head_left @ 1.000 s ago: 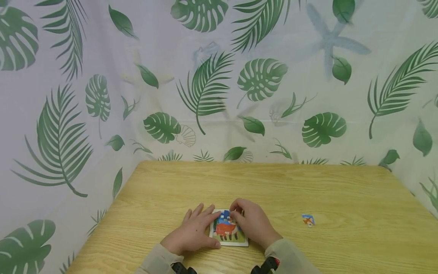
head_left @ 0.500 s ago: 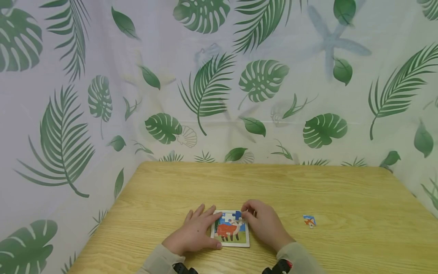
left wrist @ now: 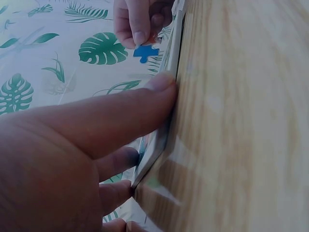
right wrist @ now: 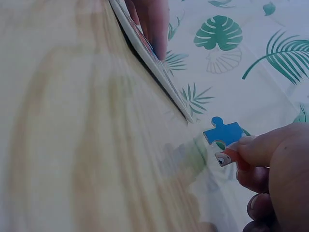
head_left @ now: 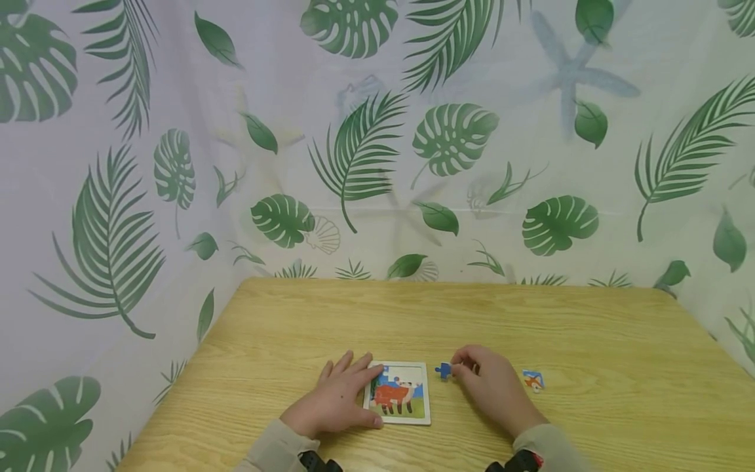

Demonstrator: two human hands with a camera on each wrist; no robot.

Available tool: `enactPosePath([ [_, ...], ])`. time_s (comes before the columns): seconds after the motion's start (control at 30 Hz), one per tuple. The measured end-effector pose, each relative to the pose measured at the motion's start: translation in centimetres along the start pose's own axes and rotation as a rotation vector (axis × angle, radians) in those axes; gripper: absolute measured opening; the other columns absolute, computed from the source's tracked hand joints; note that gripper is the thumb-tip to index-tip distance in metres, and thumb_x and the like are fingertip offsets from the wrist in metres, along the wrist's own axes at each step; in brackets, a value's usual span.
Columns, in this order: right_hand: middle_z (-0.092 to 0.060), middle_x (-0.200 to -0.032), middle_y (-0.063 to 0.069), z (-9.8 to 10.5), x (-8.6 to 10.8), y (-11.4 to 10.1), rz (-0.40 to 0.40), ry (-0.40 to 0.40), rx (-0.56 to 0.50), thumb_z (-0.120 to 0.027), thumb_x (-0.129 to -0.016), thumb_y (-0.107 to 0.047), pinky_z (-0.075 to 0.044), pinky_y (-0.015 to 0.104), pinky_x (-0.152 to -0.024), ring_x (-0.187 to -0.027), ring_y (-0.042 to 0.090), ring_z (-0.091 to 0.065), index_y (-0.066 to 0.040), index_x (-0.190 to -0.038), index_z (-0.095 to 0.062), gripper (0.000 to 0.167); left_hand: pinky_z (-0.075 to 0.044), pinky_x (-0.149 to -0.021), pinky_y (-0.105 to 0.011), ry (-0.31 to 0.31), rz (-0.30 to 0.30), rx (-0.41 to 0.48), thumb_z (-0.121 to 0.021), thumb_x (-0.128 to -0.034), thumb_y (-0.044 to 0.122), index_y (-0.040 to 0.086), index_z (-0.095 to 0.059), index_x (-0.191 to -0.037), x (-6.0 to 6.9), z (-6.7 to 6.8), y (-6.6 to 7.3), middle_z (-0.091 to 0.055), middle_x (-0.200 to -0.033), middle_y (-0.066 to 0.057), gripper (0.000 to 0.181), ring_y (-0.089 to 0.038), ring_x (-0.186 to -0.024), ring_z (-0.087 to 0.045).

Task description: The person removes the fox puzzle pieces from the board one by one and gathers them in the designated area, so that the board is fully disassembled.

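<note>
A square puzzle board [head_left: 401, 419] with a white rim and a red animal picture lies on the table; a pale gap shows along its upper part. My left hand [head_left: 339, 396] rests spread at its left side, a fingertip on the upper left corner and the thumb at the lower edge. To the board's right, my right hand [head_left: 495, 390] pinches a blue puzzle piece [head_left: 444, 371] between thumb and finger. In the right wrist view, that blue piece [right wrist: 224, 131] is seen near an orange and white part with an eye [right wrist: 223, 159].
Another puzzle piece [head_left: 533, 380], blue and orange, lies on the wooden table [head_left: 619, 367] right of my right hand. A leaf-patterned cloth [head_left: 377, 157] hangs behind the table and along its sides.
My right hand has moved right, off the board, carrying the blue piece from the upper part. More of the pale gap is uncovered. My left hand has stayed at the board.
</note>
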State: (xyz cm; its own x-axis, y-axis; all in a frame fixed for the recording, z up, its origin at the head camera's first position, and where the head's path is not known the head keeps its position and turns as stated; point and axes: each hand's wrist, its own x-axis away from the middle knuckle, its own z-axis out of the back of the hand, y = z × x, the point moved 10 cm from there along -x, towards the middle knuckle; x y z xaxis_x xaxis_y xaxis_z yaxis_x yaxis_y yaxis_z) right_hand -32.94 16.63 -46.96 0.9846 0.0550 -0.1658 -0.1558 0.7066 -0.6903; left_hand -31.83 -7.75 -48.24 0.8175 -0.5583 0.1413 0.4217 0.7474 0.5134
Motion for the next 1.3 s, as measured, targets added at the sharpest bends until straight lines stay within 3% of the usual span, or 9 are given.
enactPosePath([
  [0.83, -0.065, -0.09, -0.007, 5.0, 1.6, 4.4, -0.035, -0.018, 0.076, -0.068, -0.099, -0.032, -0.046, 0.035, -0.069, -0.075, 0.016, -0.053, -0.02, -0.1, -0.072, 0.013, -0.003, -0.116, -0.067, -0.004, -0.002, 0.003, -0.08, -0.0821, 0.053, 0.026, -0.041, -0.157, 0.1, 0.0, 0.0, -0.024, -0.166, -0.007, 0.089, -0.039, -0.153, -0.008],
  [1.07, -0.068, -0.096, -0.008, 6.2, 1.6, 4.9, 0.013, 0.005, 0.14, -0.07, -0.097, -0.031, -0.049, 0.041, -0.078, -0.09, 0.015, -0.06, -0.022, -0.097, -0.075, 0.01, -0.004, -0.116, -0.067, -0.005, 0.009, -0.005, -0.079, -0.0821, 0.054, 0.027, -0.041, -0.157, 0.0, 0.0, -0.2, -0.024, -0.166, -0.005, 0.088, -0.037, -0.153, -0.008],
  [1.3, -0.064, -0.101, 0.002, 7.2, 1.4, 5.2, 0.085, 0.035, 0.177, -0.074, -0.094, -0.025, -0.047, 0.045, -0.078, -0.095, 0.026, -0.056, -0.022, -0.094, -0.077, 0.004, -0.004, -0.116, -0.067, -0.011, 0.006, -0.01, -0.079, -0.0823, 0.054, 0.026, -0.041, -0.157, 0.0, 0.0, -0.2, -0.024, -0.166, -0.006, 0.089, -0.038, -0.153, -0.007],
])
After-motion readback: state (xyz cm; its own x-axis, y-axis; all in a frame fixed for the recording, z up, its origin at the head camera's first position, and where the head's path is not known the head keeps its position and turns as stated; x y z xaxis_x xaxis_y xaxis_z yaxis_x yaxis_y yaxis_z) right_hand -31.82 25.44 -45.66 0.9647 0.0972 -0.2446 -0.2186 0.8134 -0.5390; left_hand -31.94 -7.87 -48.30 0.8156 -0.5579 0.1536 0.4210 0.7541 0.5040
